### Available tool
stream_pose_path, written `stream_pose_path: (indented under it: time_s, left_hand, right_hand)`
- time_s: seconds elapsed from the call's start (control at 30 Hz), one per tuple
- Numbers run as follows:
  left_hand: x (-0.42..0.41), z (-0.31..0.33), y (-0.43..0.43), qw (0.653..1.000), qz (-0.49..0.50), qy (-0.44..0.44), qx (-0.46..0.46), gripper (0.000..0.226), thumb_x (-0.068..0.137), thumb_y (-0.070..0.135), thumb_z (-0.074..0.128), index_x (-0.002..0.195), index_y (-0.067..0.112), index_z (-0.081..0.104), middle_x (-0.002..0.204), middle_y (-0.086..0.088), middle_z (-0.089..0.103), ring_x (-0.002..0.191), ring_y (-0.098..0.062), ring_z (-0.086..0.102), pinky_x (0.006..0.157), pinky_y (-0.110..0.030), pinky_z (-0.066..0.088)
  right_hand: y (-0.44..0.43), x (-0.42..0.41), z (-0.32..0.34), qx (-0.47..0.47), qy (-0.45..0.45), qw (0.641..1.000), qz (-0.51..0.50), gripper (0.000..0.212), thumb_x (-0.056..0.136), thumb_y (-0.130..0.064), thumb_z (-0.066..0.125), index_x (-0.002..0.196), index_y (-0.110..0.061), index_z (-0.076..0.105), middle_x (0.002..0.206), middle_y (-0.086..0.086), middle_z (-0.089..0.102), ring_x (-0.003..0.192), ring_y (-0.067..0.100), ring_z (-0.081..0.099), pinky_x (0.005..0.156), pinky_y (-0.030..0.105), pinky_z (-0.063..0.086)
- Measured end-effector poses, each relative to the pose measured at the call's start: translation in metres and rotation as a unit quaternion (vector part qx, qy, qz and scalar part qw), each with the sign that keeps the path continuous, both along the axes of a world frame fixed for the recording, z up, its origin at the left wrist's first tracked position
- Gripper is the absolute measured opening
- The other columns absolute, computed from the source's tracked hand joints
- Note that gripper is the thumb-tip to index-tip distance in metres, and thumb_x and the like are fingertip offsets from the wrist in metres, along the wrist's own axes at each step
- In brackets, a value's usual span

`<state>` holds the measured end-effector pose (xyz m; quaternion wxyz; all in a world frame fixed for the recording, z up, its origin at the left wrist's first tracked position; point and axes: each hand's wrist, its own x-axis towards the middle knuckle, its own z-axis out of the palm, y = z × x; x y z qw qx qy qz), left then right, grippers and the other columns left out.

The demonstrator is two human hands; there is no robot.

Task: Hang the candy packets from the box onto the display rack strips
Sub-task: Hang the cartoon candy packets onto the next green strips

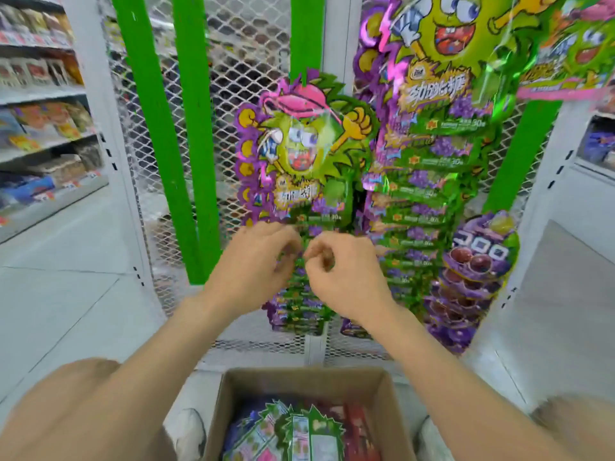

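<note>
Mesh backs the display rack straight ahead, and green strips run down it; two on the left are bare. The middle strip carries a cartoon header card with a column of hung packets below it. A fuller column hangs to its right and a run of grape gummy bags further right. Stocked store shelves stand far left.

Nearest, on the floor below the rack, sits the open cardboard box with loose candy packets piled flat inside.

The left hand and right hand are raised side by side, almost touching, in front of the middle column just under the header card. The left fingers are curled inward. The right fingers are drawn together in a pinch with the thumb. Blur hides what lies between them, so I cannot tell whether they are clamped on a packet's top edge or on the strip.

These packets look like thin glossy foil: light, limp, slick and easily creased, though unlikely to break. The best hold is probably a two-finger pinch on the flat sealed top, close to the hang point, with the other hand steadying the strip. Pulling by the filled belly would likely swing the packet and disturb those already hung.
</note>
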<state>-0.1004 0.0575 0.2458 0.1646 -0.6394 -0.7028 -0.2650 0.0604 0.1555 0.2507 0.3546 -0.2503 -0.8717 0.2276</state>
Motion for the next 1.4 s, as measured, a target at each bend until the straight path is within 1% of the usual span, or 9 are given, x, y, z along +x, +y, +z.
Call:
stream_pose_path:
  time_s: [0.1, 0.27, 0.4, 0.6, 0.83, 1.0, 1.1, 1.23, 1.4]
  left_hand:
    - [0.016, -0.075, -0.014, 0.953, -0.041, -0.098, -0.282, 0.013, 0.089, 0.012, 0.067, 0.097, 0.018, 0.075, 0.089, 0.0, 0.074, 0.081, -0.022, 0.066, 0.078, -0.038, 0.053]
    - [0.03, -0.179, -0.031, 0.873, -0.041, -0.156, -0.461, 0.019, 0.101, 0.016, 0.056, 0.094, 0.01, 0.073, 0.093, -0.01, 0.074, 0.086, -0.029, 0.066, 0.076, -0.032, 0.045]
    - [0.018, -0.229, -0.043, 0.832, -0.005, -0.168, -0.529, 0.026, 0.101, 0.02, 0.049, 0.08, 0.014, 0.065, 0.08, -0.008, 0.069, 0.072, -0.028, 0.062, 0.078, -0.044, 0.056]
    - [0.006, -0.256, -0.047, 0.82, 0.027, -0.164, -0.547, 0.021, 0.103, 0.029, 0.051, 0.099, 0.022, 0.07, 0.101, -0.004, 0.073, 0.092, -0.03, 0.07, 0.087, -0.046, 0.059]
    - [0.006, -0.26, -0.046, 0.806, 0.03, -0.205, -0.555, 0.025, 0.103, 0.036, 0.047, 0.108, 0.029, 0.07, 0.117, -0.004, 0.073, 0.094, -0.026, 0.074, 0.09, -0.048, 0.06]
    - [0.007, -0.25, -0.047, 0.812, 0.069, -0.26, -0.518, 0.031, 0.104, 0.032, 0.053, 0.128, 0.015, 0.062, 0.121, -0.007, 0.071, 0.1, -0.025, 0.071, 0.091, -0.046, 0.059]
    - [0.004, -0.239, -0.043, 0.812, 0.119, -0.355, -0.447, 0.049, 0.098, 0.028, 0.062, 0.137, 0.001, 0.048, 0.125, -0.017, 0.067, 0.109, -0.035, 0.068, 0.079, -0.04, 0.052]
    - [0.01, -0.189, -0.04, 0.793, 0.146, -0.555, -0.202, 0.11, 0.066, 0.061, 0.08, 0.157, 0.012, 0.042, 0.146, -0.004, 0.06, 0.129, -0.025, 0.06, 0.107, -0.039, 0.047]
    - [0.001, -0.123, -0.038, 0.791, 0.059, -0.609, 0.006, 0.022, 0.089, 0.035, 0.084, 0.105, 0.021, 0.08, 0.102, 0.0, 0.078, 0.1, -0.018, 0.071, 0.093, -0.031, 0.053]
  right_hand:
    - [0.0, 0.01, -0.113, -0.148, -0.279, 0.949, 0.024, 0.015, 0.091, -0.022, 0.06, 0.085, -0.019, 0.073, 0.08, -0.001, 0.07, 0.074, 0.02, 0.066, 0.076, 0.04, 0.06]
    - [-0.017, 0.036, -0.258, -0.188, -0.509, 0.84, -0.002, 0.026, 0.097, -0.023, 0.062, 0.115, -0.005, 0.064, 0.116, 0.019, 0.067, 0.106, 0.039, 0.068, 0.082, 0.042, 0.057]
    - [-0.047, 0.042, -0.333, -0.255, -0.508, 0.821, -0.045, 0.037, 0.098, -0.026, 0.065, 0.128, -0.006, 0.059, 0.128, 0.017, 0.065, 0.117, 0.035, 0.067, 0.091, 0.042, 0.058]
    - [-0.099, 0.032, -0.402, -0.257, -0.542, 0.795, -0.095, 0.12, 0.077, -0.077, 0.071, 0.159, -0.008, 0.015, 0.156, 0.03, 0.026, 0.146, 0.043, 0.029, 0.105, 0.047, 0.05]
    - [-0.078, 0.039, -0.371, -0.253, -0.481, 0.835, -0.089, 0.09, 0.082, -0.028, 0.076, 0.154, -0.011, 0.025, 0.119, 0.015, 0.064, 0.11, 0.034, 0.066, 0.083, 0.041, 0.059]
    - [-0.051, 0.044, -0.306, -0.252, -0.376, 0.886, -0.096, 0.028, 0.098, -0.034, 0.058, 0.117, -0.014, 0.064, 0.105, 0.011, 0.07, 0.1, 0.034, 0.069, 0.082, 0.044, 0.058]
    - [-0.03, 0.041, -0.266, -0.298, -0.248, 0.918, -0.083, 0.038, 0.095, -0.027, 0.067, 0.063, -0.013, 0.053, 0.056, -0.001, 0.054, 0.054, 0.017, 0.052, 0.06, 0.036, 0.044]
    - [-0.013, 0.041, -0.197, -0.421, -0.085, 0.903, -0.024, 0.016, 0.09, -0.014, 0.079, 0.078, -0.018, 0.069, 0.064, -0.016, 0.07, 0.061, 0.005, 0.064, 0.061, 0.024, 0.051]
    - [-0.008, 0.051, -0.137, -0.47, -0.035, 0.879, 0.076, 0.028, 0.081, -0.004, 0.085, 0.106, -0.013, 0.077, 0.107, 0.011, 0.08, 0.105, 0.035, 0.075, 0.095, 0.057, 0.059]
